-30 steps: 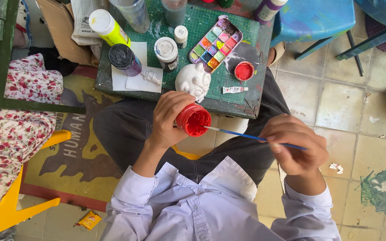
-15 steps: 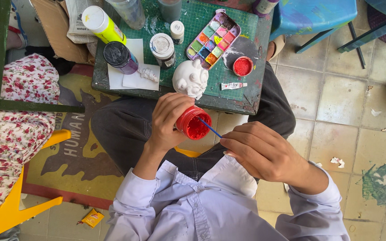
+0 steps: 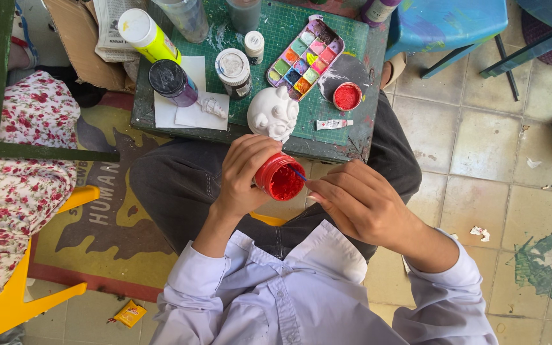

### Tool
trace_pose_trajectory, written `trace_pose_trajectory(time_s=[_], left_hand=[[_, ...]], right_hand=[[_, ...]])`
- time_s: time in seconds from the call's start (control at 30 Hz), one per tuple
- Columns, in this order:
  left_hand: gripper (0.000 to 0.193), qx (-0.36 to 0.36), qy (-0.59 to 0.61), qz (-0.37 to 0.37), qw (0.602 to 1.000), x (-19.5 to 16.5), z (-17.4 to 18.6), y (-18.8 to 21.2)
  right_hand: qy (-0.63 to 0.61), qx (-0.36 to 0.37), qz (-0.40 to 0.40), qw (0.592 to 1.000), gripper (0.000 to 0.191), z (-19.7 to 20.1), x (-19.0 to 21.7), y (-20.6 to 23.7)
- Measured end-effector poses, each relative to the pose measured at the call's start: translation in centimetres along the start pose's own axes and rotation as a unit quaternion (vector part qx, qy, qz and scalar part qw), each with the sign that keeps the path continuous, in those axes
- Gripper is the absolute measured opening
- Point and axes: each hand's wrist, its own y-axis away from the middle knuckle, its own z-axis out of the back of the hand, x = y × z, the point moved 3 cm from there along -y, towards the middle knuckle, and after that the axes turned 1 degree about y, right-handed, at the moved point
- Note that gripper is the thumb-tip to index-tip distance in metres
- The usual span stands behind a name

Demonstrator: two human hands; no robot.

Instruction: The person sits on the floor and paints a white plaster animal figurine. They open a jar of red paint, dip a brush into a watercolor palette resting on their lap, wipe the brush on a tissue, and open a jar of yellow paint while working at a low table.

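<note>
The left hand [image 3: 245,171] is wrapped around a small round open pot of red paint [image 3: 280,179], held over the lap just below the near edge of the worktop; the pot is full of thick red paint. The right hand [image 3: 359,203] has its fingers pinched together on a thin blue-handled paintbrush [image 3: 299,174], whose tip dips into the red paint at the pot's right rim.

Just beyond the pot, on the green cutting-mat worktop [image 3: 352,38], stands a white unpainted plaster figurine [image 3: 274,114], nearly touching the left hand's fingertips. To its right lie a small white paint tube [image 3: 333,124] and a round red lid [image 3: 347,96], red inside, resting on a dark patch. To the left, two sheets of white paper [image 3: 190,105] carry a dark purple jar with a black cap [image 3: 172,82]. Beside it stands a small jar with a paint-smeared white lid [image 3: 232,68].

Farther back is an oblong palette tray [image 3: 306,59] whose square wells hold green, pink, yellow, orange and bluish paints. At the far edge stand a yellow-green bottle with a white cap [image 3: 146,33], a small white-capped bottle [image 3: 254,46] and two clear cups [image 3: 188,18], contents unclear.
</note>
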Motion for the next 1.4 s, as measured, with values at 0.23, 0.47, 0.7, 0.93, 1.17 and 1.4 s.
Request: trace_pose_trajectory(time_s=[0.23,0.47,0.7,0.93,1.17,1.4], left_hand=[[0.067,0.002,0.004,-0.001,1.0,0.2,0.1,0.3],[0.068,0.004,0.006,-0.002,1.0,0.3,-0.4,0.6],[0.07,0.004,0.001,-0.004,1.0,0.4,-0.8,0.9],[0.069,0.002,0.002,-0.005,1.0,0.3,-0.9,1.1],[0.069,-0.003,0.02,0.01,1.0,0.6,-0.9,1.6],[0.07,-0.017,0.078,0.035,0.996,0.8,-1.7,2.3]], right_hand=[[-0.058,-0.033,-0.052,0.996,0.014,-1.3,-0.9,0.4],[-0.089,-0.059,-0.084,0.991,0.01,-1.9,-1.5,0.9],[-0.108,-0.047,-0.101,0.988,0.01,-2.2,-1.8,1.4],[-0.139,-0.063,-0.157,0.976,0.008,-1.9,-1.9,2.2],[-0.092,-0.097,-0.085,0.987,0.007,-1.0,-0.9,2.8],[-0.045,-0.103,-0.005,0.994,0.018,-2.3,-0.3,2.1]])
